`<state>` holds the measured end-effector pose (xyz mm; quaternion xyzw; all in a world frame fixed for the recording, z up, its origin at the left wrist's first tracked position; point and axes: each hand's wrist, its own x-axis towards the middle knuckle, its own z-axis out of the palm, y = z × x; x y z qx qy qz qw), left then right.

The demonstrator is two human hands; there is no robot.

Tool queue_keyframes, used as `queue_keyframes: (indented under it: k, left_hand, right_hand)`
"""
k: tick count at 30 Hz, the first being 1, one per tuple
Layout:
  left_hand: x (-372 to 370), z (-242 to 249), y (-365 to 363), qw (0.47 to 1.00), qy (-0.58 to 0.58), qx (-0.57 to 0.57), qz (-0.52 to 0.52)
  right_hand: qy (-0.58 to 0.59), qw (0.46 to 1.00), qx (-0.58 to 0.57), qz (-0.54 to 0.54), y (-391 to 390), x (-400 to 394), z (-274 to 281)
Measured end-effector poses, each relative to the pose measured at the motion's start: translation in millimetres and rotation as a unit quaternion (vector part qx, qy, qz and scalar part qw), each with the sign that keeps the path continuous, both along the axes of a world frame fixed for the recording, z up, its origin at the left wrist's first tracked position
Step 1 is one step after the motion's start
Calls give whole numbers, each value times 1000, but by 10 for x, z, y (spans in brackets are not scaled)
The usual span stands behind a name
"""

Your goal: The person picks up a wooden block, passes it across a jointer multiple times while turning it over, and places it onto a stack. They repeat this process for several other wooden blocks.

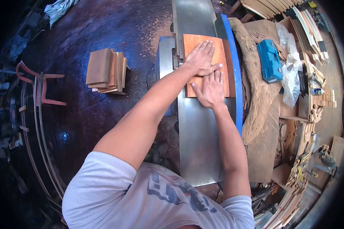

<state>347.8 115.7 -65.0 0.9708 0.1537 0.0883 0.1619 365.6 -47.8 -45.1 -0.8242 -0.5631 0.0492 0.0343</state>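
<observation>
An orange-brown wooden board (193, 39) lies flat on the metal bed of a jointer (198, 137), alongside its blue-edged fence (237, 87). My left hand (202, 59) rests flat on the board's upper half, fingers stretched forward and thumb out to the right. Closer to me, my right hand (211, 91) presses flat on the lower part, with its thumb spread to the left. The fingertips of my right hand reach the thumb of my left. Neither hand is wrapped around the board. Its underside and the cutter beneath are hidden.
To the left stands a stack of wooden boards (99, 68). A reddish chair-like frame (44, 84) is farther left. Right of the fence are a long rough piece of wood (252, 84), a teal plastic case (269, 61), clear plastic sheeting (292, 76) and shelves with wood offcuts (304, 160).
</observation>
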Motion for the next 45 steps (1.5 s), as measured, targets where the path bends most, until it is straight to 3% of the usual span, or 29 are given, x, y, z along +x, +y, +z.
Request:
queue_keyframes:
  k: [25,31,34,37,45]
  left_hand:
    - [417,-30,683,1000,5,16,19]
    - [525,-62,862,999,-5,27,22]
    - [568,-84,943,999,-15,27,24]
    - [607,-95,1006,999,-27,15,25]
    - [717,-102,1204,999,-32,3,27]
  right_hand:
    - [-35,997,62,24,682,425,-164]
    - [-16,1000,-18,6,876,491,-37]
    - [-18,1000,-18,6,954,540,-49]
    - [-48,997,56,35,999,608,-161]
    - [-37,999,-14,19,1223,731,-109]
